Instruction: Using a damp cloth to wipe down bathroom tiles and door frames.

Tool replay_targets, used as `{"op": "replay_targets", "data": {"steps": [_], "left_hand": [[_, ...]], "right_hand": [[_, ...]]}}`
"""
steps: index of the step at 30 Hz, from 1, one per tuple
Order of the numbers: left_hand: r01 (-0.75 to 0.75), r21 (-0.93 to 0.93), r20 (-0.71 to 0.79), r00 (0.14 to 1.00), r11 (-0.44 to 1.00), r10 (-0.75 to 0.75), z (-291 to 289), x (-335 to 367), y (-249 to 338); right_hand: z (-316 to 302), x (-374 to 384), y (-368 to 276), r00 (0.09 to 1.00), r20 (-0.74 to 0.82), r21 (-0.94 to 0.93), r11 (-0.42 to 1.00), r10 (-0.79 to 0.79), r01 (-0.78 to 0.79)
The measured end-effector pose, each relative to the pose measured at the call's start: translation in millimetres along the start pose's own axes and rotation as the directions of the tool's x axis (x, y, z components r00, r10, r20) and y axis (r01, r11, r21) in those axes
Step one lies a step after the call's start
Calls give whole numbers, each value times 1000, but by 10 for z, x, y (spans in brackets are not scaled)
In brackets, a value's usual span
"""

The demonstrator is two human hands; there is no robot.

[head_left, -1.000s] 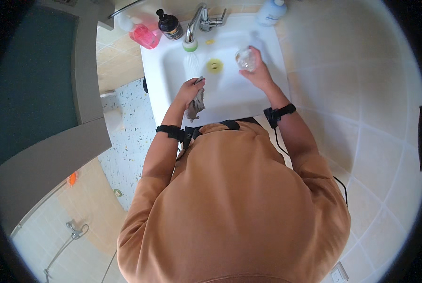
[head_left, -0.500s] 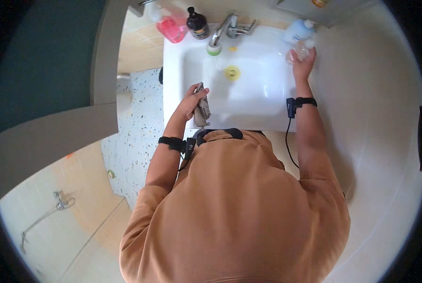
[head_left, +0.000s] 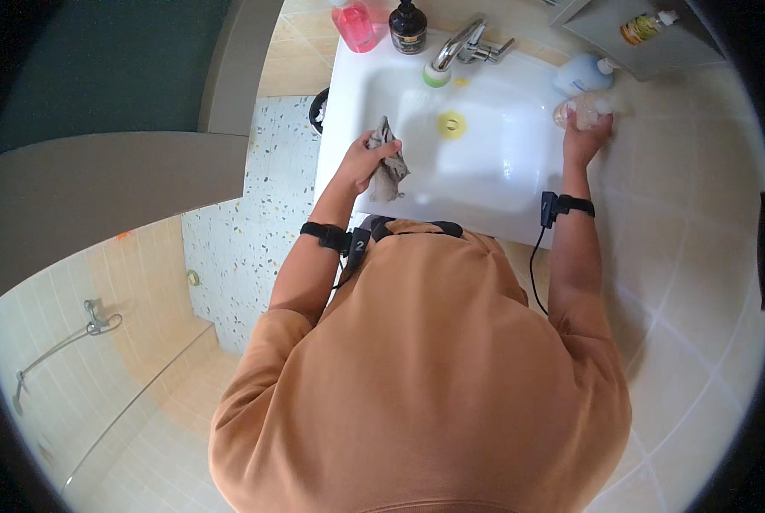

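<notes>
Left hand: the left hand [head_left: 367, 162] is closed around a crumpled grey cloth [head_left: 388, 164], over the left part of the basin, upper middle of the frame.
Right hand: the right hand [head_left: 586, 137] is wrapped round a small clear bottle [head_left: 579, 111] at the right rim of the sink, upper right of the frame.
Sink: the white sink [head_left: 502, 184] has a yellow drain plug [head_left: 451, 125] in the middle of its bowl.
Tap: the chrome tap [head_left: 463, 43] stands at the back edge, top centre.
Beside tap: a pink bottle [head_left: 354, 24] and a dark pump bottle [head_left: 408, 24] stand to its left.
Right rim: a white bottle [head_left: 581, 75] lies just above the clear one.
</notes>
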State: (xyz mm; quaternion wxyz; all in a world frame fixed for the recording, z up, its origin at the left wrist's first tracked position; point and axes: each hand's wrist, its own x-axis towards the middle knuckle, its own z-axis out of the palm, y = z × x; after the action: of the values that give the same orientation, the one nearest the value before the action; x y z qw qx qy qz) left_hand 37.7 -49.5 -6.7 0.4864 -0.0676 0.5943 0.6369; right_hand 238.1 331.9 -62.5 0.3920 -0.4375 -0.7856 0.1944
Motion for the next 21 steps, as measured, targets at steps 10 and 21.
{"op": "replay_targets", "data": {"steps": [10, 21], "left_hand": [[5, -131, 13, 1000, 991, -3, 79, 57, 81], [-21, -222, 185, 981, 975, 63, 391, 385, 275]], "right_hand": [[-56, -943, -782, 977, 214, 159, 987, -12, -22], [580, -1257, -2439, 590, 798, 298, 775, 117, -557]]}}
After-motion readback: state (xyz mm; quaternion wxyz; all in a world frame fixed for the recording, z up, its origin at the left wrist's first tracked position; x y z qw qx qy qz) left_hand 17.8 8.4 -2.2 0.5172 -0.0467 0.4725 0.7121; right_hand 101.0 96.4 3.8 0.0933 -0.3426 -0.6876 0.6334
